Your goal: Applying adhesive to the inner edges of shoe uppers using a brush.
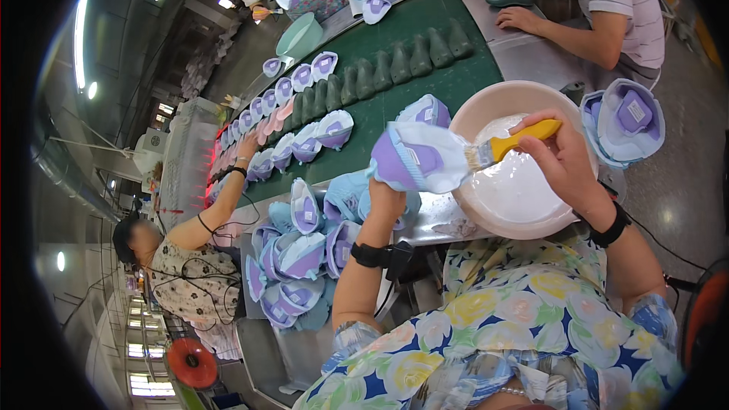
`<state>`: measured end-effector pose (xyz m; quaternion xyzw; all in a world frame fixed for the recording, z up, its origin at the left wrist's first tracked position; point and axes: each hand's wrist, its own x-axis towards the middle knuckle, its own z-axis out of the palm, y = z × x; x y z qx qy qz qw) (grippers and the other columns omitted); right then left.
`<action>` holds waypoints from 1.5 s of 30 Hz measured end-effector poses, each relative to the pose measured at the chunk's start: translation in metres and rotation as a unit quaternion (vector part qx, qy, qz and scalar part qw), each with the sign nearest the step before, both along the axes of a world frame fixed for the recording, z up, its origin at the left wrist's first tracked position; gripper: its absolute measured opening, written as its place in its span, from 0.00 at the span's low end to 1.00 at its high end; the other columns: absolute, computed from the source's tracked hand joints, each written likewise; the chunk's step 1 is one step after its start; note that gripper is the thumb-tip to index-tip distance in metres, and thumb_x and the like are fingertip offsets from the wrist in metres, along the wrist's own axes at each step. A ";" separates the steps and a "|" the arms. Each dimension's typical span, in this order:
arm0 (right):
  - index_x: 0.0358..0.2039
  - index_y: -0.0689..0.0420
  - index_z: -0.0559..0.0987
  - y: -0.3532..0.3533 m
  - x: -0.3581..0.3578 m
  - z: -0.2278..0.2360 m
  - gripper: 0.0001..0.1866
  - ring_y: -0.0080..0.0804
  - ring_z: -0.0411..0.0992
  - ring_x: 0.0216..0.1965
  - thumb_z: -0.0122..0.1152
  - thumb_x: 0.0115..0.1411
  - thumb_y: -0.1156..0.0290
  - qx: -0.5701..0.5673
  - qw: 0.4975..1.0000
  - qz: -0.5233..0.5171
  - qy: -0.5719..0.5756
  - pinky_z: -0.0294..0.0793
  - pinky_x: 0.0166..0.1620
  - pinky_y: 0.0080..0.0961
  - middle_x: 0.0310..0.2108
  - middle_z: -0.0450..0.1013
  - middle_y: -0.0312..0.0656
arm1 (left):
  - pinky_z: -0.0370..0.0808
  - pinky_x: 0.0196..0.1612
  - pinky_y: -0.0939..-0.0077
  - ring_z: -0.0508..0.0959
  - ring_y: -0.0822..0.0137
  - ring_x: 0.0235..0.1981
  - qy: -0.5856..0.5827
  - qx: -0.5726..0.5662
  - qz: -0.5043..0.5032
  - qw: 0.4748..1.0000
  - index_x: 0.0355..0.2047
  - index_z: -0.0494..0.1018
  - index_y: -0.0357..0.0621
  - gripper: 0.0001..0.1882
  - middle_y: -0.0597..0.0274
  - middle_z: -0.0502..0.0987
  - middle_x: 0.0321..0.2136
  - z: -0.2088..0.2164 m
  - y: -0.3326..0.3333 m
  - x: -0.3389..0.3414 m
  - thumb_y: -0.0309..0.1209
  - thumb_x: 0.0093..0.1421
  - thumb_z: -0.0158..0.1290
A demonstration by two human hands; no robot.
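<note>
My left hand (386, 201) is closed around a purple and light-blue shoe upper (414, 158), holding it up over the near edge of the table. My right hand (560, 159) grips a brush by its yellow handle (525, 139). The brush's pale bristles (478, 156) meet the right end of the upper. Beneath the brush stands a wide pale-pink basin (486, 102) with white liquid (516, 190) in it. Just behind the held upper, another purple upper (427, 111) lies on the table, partly covered by it.
Dark shoe lasts (400, 64) and rows of uppers (306, 142) line the green conveyor belt (448, 11). A pile of uppers (300, 258) sits left of me, and more uppers (626, 118) right of the basin. Co-workers are at the left, far side and upper right.
</note>
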<state>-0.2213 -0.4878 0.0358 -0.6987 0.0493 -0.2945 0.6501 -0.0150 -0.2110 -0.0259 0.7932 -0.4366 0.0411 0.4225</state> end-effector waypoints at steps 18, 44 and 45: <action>0.44 0.55 0.75 0.007 0.028 0.024 0.14 0.44 0.78 0.44 0.67 0.59 0.76 -0.343 0.923 0.133 -0.112 0.78 0.47 0.35 0.44 0.79 0.42 | 0.82 0.21 0.79 0.81 0.64 0.18 0.853 -0.173 -0.061 0.489 0.57 0.71 0.39 0.26 0.53 0.83 0.37 -0.009 -0.043 -0.076 0.46 0.70 0.47; 0.44 0.58 0.75 -0.027 0.003 0.018 0.11 0.50 0.76 0.44 0.64 0.60 0.78 -0.282 0.947 0.145 0.057 0.75 0.48 0.36 0.42 0.77 0.49 | 0.83 0.47 0.71 0.82 0.68 0.46 0.446 -0.139 -0.034 0.884 0.55 0.71 0.47 0.17 0.61 0.79 0.48 -0.051 -0.014 -0.027 0.38 0.68 0.53; 0.44 0.58 0.75 -0.030 0.000 0.019 0.11 0.48 0.77 0.44 0.63 0.61 0.78 -0.258 0.954 0.141 0.066 0.75 0.48 0.35 0.42 0.78 0.48 | 0.82 0.47 0.71 0.82 0.68 0.46 0.396 -0.113 0.007 0.911 0.53 0.72 0.48 0.16 0.60 0.78 0.47 -0.056 -0.012 -0.023 0.38 0.68 0.53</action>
